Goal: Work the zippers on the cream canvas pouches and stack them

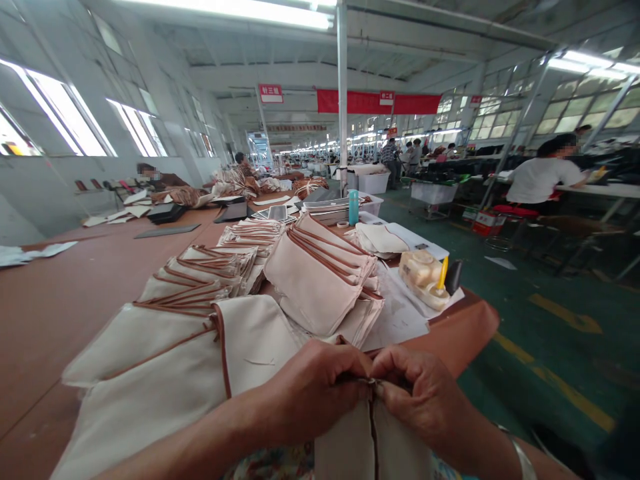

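My left hand (315, 393) and my right hand (425, 400) meet at the bottom centre, both pinching the top of a cream fabric piece (350, 447) with a brown zipper seam (373, 433) running down its middle. The fingertips close around a small metal zipper pull (373, 382). The piece hangs toward me, just off the near edge of the brown table (60, 307). A large cream panel with brown trim (165, 380) lies right beside my left forearm.
Stacks of cream, brown-trimmed fabric pieces (315, 280) cover the table ahead. A plastic bag with a yellow tool (425, 277), a teal bottle (353, 207) and white bins (373, 181) stand at right. People work at benches further off; a green floor aisle (550, 347) runs to the right.
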`<act>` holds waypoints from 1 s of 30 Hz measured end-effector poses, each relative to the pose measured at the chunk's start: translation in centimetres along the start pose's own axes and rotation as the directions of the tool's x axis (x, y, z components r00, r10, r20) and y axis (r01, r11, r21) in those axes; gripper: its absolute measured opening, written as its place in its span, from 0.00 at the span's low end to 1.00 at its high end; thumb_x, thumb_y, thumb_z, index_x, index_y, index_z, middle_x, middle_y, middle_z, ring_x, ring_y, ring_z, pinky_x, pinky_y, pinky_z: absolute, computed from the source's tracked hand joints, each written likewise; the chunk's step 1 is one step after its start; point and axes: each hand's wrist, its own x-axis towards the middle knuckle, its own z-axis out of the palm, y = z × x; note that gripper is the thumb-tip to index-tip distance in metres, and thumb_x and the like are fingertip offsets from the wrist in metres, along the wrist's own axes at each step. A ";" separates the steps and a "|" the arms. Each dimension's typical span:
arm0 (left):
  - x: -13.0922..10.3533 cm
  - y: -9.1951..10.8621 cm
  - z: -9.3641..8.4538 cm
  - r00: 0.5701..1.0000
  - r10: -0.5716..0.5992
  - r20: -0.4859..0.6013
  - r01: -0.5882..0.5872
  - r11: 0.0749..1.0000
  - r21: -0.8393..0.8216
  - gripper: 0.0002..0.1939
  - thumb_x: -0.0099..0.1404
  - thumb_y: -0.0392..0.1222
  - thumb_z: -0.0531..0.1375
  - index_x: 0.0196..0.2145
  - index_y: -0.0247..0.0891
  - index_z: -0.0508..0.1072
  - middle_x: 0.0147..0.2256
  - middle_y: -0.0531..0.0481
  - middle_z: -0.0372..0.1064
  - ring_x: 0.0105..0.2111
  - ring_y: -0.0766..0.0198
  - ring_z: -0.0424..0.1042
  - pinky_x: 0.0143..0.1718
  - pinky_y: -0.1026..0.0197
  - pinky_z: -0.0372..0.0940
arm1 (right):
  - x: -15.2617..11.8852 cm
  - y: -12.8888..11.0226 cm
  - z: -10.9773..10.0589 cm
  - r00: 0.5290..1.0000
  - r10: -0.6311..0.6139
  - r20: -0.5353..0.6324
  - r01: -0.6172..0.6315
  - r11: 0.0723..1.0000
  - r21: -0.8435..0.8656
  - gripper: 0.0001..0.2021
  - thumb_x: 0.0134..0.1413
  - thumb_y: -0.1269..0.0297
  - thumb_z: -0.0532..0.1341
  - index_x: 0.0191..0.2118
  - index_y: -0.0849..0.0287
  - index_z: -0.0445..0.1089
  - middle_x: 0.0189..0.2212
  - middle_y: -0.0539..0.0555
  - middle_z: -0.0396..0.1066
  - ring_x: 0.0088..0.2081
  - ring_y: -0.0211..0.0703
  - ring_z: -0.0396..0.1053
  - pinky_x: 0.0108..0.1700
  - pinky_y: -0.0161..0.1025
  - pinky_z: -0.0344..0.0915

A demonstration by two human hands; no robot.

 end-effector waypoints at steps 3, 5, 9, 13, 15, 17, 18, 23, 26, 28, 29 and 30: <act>-0.2 0.4 0.4 0.998 0.044 -0.036 -0.044 0.999 0.002 0.08 0.66 0.32 0.53 0.30 0.34 0.68 0.27 0.56 0.59 0.28 0.70 0.56 0.29 0.70 0.52 | -0.3 -0.2 0.2 0.998 -0.012 -0.065 0.011 1.000 -0.016 0.03 0.50 0.67 0.59 0.31 0.60 0.70 0.21 0.46 0.60 0.23 0.36 0.56 0.24 0.32 0.53; -0.4 0.8 0.5 0.997 0.054 -0.061 -0.056 0.998 -0.027 0.08 0.65 0.31 0.53 0.29 0.34 0.68 0.28 0.56 0.59 0.28 0.70 0.56 0.30 0.70 0.53 | -0.6 -0.2 0.2 0.993 -0.082 -0.089 0.078 0.996 -0.051 0.03 0.49 0.69 0.59 0.30 0.60 0.70 0.21 0.47 0.63 0.24 0.37 0.59 0.24 0.32 0.56; -0.7 1.3 0.2 0.999 -0.041 0.006 0.041 0.981 -0.188 0.07 0.60 0.31 0.55 0.33 0.33 0.74 0.29 0.54 0.63 0.30 0.68 0.59 0.31 0.69 0.55 | -1.1 0.2 -0.1 0.937 -0.349 -0.035 0.341 0.930 -0.134 0.07 0.52 0.74 0.57 0.33 0.57 0.71 0.26 0.50 0.69 0.29 0.40 0.67 0.31 0.33 0.63; -0.7 1.4 -0.5 0.985 -0.145 0.096 0.170 0.919 -0.357 0.13 0.66 0.40 0.54 0.36 0.32 0.77 0.31 0.50 0.67 0.30 0.65 0.61 0.31 0.67 0.57 | -1.5 0.3 -0.5 0.800 -0.599 0.028 0.583 0.766 -0.270 0.13 0.54 0.78 0.55 0.40 0.54 0.70 0.28 0.51 0.68 0.28 0.39 0.66 0.32 0.32 0.63; -0.6 1.2 -0.7 0.983 -0.159 0.088 0.181 0.907 -0.380 0.20 0.70 0.48 0.52 0.32 0.32 0.77 0.28 0.51 0.65 0.28 0.67 0.59 0.30 0.67 0.55 | -1.6 0.0 -0.7 0.748 -0.654 0.109 0.651 0.694 -0.306 0.15 0.55 0.78 0.54 0.44 0.53 0.68 0.31 0.53 0.70 0.32 0.42 0.69 0.35 0.34 0.65; -0.5 0.9 -0.7 0.976 -0.185 0.116 0.215 0.910 -0.355 0.23 0.69 0.54 0.54 0.26 0.31 0.72 0.23 0.54 0.57 0.24 0.70 0.52 0.24 0.67 0.49 | -1.7 -0.3 -1.0 0.732 -0.659 0.169 0.672 0.662 -0.331 0.15 0.57 0.77 0.54 0.46 0.52 0.68 0.32 0.54 0.71 0.34 0.43 0.70 0.38 0.34 0.66; -0.5 0.7 -0.6 0.971 -0.196 0.137 0.231 0.915 -0.331 0.24 0.68 0.55 0.55 0.24 0.32 0.69 0.21 0.56 0.52 0.22 0.70 0.49 0.22 0.66 0.45 | -1.6 -0.5 -1.1 0.734 -0.655 0.180 0.670 0.657 -0.346 0.15 0.58 0.76 0.54 0.46 0.51 0.68 0.31 0.53 0.71 0.33 0.43 0.70 0.39 0.34 0.66; -0.4 0.6 -0.4 0.976 -0.147 0.163 0.175 0.970 -0.172 0.18 0.68 0.47 0.57 0.24 0.33 0.67 0.22 0.57 0.49 0.23 0.70 0.47 0.23 0.66 0.44 | -1.4 -0.3 -1.2 0.728 -0.632 0.267 0.685 0.648 -0.333 0.15 0.60 0.76 0.53 0.49 0.52 0.66 0.39 0.56 0.70 0.40 0.44 0.69 0.47 0.40 0.65; -0.4 1.0 -0.3 0.989 -0.068 0.128 0.069 0.998 -0.004 0.14 0.67 0.38 0.55 0.24 0.33 0.67 0.23 0.57 0.54 0.25 0.70 0.52 0.25 0.67 0.48 | -1.5 0.2 -1.1 0.724 -0.647 0.240 0.688 0.644 -0.335 0.14 0.57 0.78 0.54 0.44 0.53 0.65 0.34 0.52 0.69 0.35 0.42 0.68 0.42 0.36 0.65; -0.4 1.2 -0.3 0.993 -0.021 0.118 0.010 0.996 0.087 0.11 0.65 0.34 0.55 0.25 0.34 0.69 0.24 0.56 0.59 0.26 0.70 0.56 0.27 0.68 0.51 | -1.8 0.4 -1.3 0.782 -0.599 0.170 0.616 0.704 -0.354 0.11 0.55 0.76 0.56 0.40 0.54 0.64 0.31 0.51 0.68 0.32 0.41 0.66 0.37 0.35 0.64; -0.4 1.2 -0.3 0.993 -0.006 0.117 -0.007 0.994 0.112 0.10 0.64 0.32 0.55 0.25 0.34 0.70 0.24 0.56 0.61 0.26 0.70 0.58 0.28 0.69 0.52 | -1.9 0.4 -1.4 0.825 -0.548 0.137 0.558 0.754 -0.346 0.09 0.54 0.74 0.58 0.39 0.54 0.64 0.31 0.51 0.68 0.31 0.42 0.66 0.36 0.35 0.64; -0.3 1.3 -0.2 0.993 0.001 0.114 -0.016 0.992 0.128 0.09 0.63 0.31 0.55 0.26 0.34 0.72 0.25 0.55 0.63 0.27 0.70 0.59 0.28 0.69 0.53 | -2.0 0.3 -1.6 0.866 -0.486 0.117 0.496 0.808 -0.316 0.08 0.53 0.71 0.60 0.39 0.55 0.64 0.31 0.52 0.68 0.31 0.42 0.65 0.35 0.35 0.63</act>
